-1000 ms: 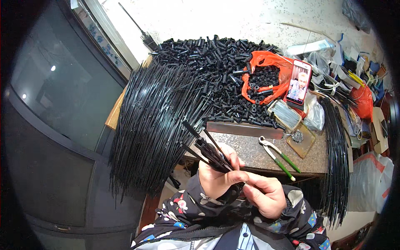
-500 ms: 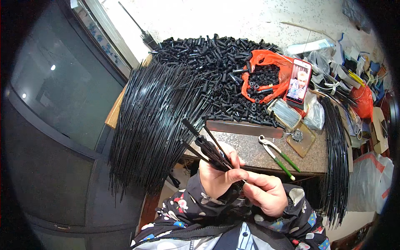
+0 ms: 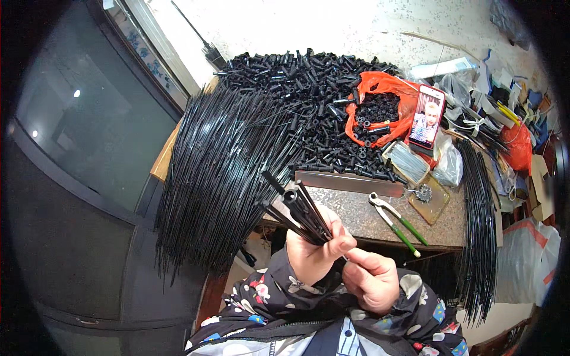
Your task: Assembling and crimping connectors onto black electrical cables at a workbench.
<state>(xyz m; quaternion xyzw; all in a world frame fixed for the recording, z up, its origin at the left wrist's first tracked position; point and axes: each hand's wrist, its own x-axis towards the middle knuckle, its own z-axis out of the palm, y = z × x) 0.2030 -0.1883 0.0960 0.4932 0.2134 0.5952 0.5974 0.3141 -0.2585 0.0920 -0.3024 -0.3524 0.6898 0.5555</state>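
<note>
While the left hand (image 3: 313, 252) grips a bundle of black tubes (image 3: 300, 210), the right hand (image 3: 371, 279) just beside it pinches one thin rod, pliers (image 3: 396, 222) lying beyond on the tabletop (image 3: 356, 207).

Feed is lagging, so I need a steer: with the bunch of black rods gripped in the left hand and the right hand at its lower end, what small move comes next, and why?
Probably draw one rod down out of the bunch. The left hand grips the bunch of black rods fanned up and leftward, and the right hand pinches at its lower end, fingertips touching the left hand's. Whether it holds a single rod is too small to tell.
</note>
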